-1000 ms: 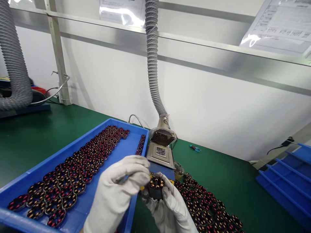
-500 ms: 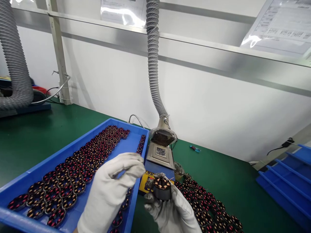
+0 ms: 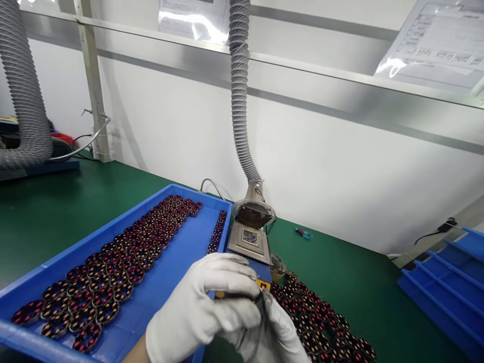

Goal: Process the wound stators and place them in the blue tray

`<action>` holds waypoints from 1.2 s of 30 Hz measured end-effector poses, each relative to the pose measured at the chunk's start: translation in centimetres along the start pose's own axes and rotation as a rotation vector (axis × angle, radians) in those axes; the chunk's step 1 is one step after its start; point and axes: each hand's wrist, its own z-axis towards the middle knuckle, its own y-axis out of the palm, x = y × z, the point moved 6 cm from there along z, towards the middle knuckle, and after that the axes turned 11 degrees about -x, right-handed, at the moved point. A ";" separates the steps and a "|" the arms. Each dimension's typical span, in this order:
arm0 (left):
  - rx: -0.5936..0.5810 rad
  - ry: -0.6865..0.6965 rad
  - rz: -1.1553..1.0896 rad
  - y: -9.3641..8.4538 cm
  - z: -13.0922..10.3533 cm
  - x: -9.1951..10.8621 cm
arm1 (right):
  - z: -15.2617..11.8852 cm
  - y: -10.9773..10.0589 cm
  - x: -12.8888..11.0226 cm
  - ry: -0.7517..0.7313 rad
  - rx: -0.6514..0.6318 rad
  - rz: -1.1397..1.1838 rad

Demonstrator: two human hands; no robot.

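Observation:
My right hand [image 3: 270, 333], in a stained white glove, holds a small dark motor stator [image 3: 258, 298] in front of the blue tray. My left hand [image 3: 212, 297], also gloved, is curled over the stator from above and touches the right fingers. Most of the stator is hidden behind the gloves; only a dark sliver of its side shows. Just beyond the hands stands a solder pot [image 3: 247, 245] with a square metal top. To the right of the hands, several loose stators [image 3: 325, 322] with red and copper windings lie in a pile on the green table.
On the left, a long blue tray [image 3: 196, 242] carries rows of stators. A grey fume hose [image 3: 239, 101] ends in a round hood [image 3: 254, 209] over the pot. Small cutters [image 3: 303, 232] lie at the back. Stacked blue trays [image 3: 446, 287] stand at the right edge.
My left hand has moved right and down from above the tray onto the stator, closing over it. The right hand still holds the stator, which is now mostly covered.

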 end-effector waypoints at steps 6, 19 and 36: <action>0.393 -0.222 -0.331 -1.6 -1.3 -1.9 | -0.3 0.8 -0.3 0.049 -0.051 -0.032; 0.100 -0.171 -0.261 0.1 -1.1 0.5 | 0.1 -1.4 -1.8 -0.140 0.136 -0.297; 0.525 -0.224 -0.524 -0.1 -1.6 -3.3 | -3.4 2.9 -2.5 -1.400 0.405 -1.413</action>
